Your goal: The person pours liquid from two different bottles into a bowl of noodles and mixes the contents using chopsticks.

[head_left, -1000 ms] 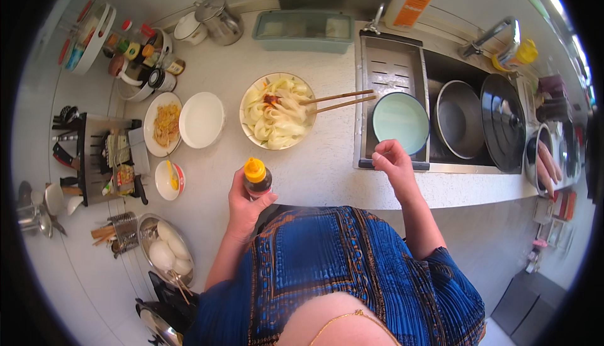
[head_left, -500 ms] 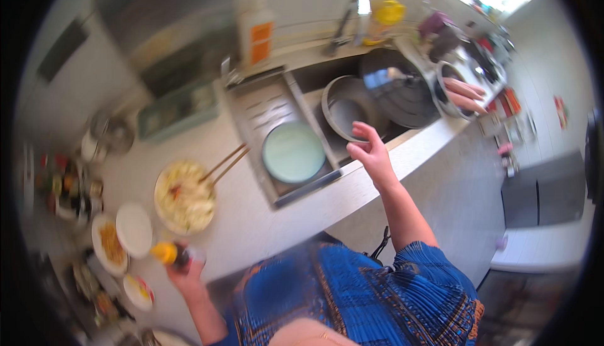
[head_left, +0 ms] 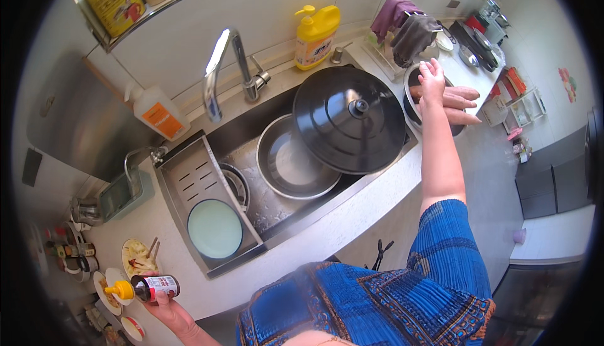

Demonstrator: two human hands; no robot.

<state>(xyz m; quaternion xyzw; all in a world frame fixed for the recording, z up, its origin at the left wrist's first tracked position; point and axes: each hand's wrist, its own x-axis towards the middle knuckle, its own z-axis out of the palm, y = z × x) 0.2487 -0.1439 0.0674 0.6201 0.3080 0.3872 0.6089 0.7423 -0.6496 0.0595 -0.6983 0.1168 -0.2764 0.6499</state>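
My left hand is closed around a small dark bottle with a yellow cap, held tilted over the counter at the lower left. Stretched out to the far right, my right hand has its fingers extended and nothing visible in it. It is over a dark pot from which several long pinkish sweet potatoes stick out. Just beyond its fingertips a grey cloth and a purple cloth hang on a rack; touching cannot be made out.
A sink holds a metal basin, partly under a large black lid, and a tray with a pale green plate. Behind stand a faucet and a yellow pump bottle. Food plates lie at the left.
My view has swung to the right. My right hand has reached from the front of the sink out to the pot and hanging cloths. The bottle stays in my left hand.
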